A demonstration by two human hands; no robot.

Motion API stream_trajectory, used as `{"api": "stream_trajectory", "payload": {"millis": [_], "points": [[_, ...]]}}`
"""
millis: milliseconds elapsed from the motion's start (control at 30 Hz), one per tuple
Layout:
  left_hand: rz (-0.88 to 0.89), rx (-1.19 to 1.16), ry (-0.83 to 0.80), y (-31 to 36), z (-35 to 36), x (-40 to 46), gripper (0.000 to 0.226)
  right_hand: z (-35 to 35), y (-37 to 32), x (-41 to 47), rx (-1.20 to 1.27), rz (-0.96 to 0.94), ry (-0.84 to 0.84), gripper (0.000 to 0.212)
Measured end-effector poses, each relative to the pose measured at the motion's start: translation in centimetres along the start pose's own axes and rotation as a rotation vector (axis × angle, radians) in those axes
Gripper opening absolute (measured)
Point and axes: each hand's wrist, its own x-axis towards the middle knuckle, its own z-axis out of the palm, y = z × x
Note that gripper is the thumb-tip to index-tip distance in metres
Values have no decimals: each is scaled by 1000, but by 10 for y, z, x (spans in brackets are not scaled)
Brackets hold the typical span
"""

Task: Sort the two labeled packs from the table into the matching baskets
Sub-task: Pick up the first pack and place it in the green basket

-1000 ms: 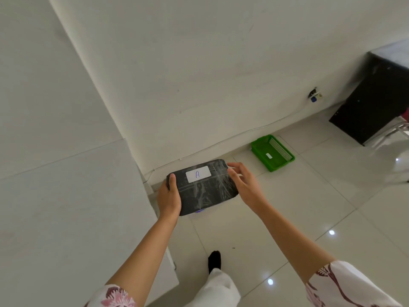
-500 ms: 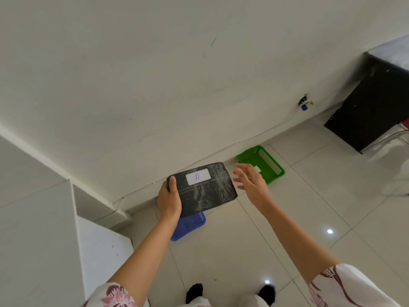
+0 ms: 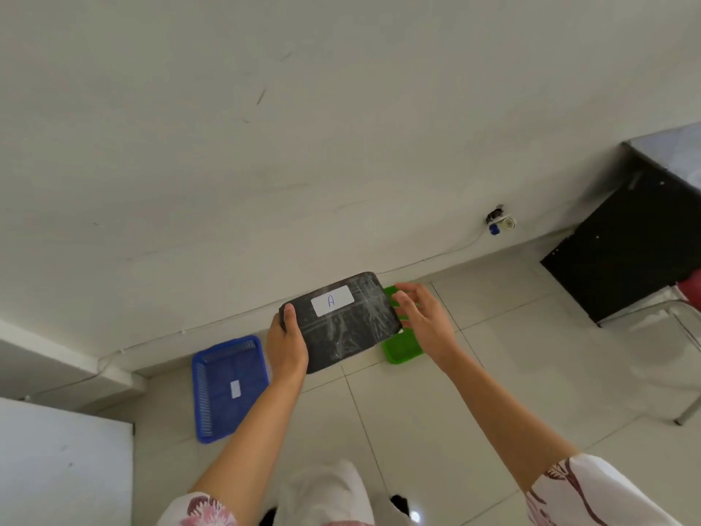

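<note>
A black wrapped pack (image 3: 347,324) with a white label reading "A" is held in the air by my left hand (image 3: 287,341), which grips its left end. My right hand (image 3: 425,317) hovers at the pack's right edge with fingers apart, not gripping it. On the floor by the wall lies a blue basket (image 3: 227,387) with a small white label inside, below and left of the pack. A green basket (image 3: 403,345) lies to the right, mostly hidden behind the pack and my right hand. The second pack is not in view.
A white table corner (image 3: 64,465) sits at the lower left. A black cabinet (image 3: 629,244) stands at the right against the wall, with a metal chair leg (image 3: 688,406) beside it. A wall socket with a cable (image 3: 499,222) is above the floor. My feet are at the bottom.
The view has swung right and down: the table slid off to the left and the blue basket came fully into sight. My right hand let go of the pack and stays beside it.
</note>
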Motion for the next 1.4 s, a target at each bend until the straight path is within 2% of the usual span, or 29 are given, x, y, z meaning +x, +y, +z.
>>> {"api": "stream_trajectory", "payload": {"millis": [300, 533, 767, 1000, 1200, 1400], "points": [[-44, 15, 67, 12, 114, 32, 43, -65, 36, 107, -9, 30, -95, 27], [-76, 34, 134, 11, 199, 94, 37, -87, 62, 205, -5, 44, -116, 28], [-90, 79, 103, -20, 264, 155, 34, -93, 122, 285, 77, 108, -100, 30], [-98, 64, 116, -105, 336, 211, 28, -80, 226, 355, 47, 89, -111, 29], [-105, 44, 129, -213, 399, 266, 28, -47, 349, 412, 13, 15, -135, 31], [-75, -11, 150, -328, 453, 327, 35, -14, 470, 471, 77, -27, -131, 31]]}}
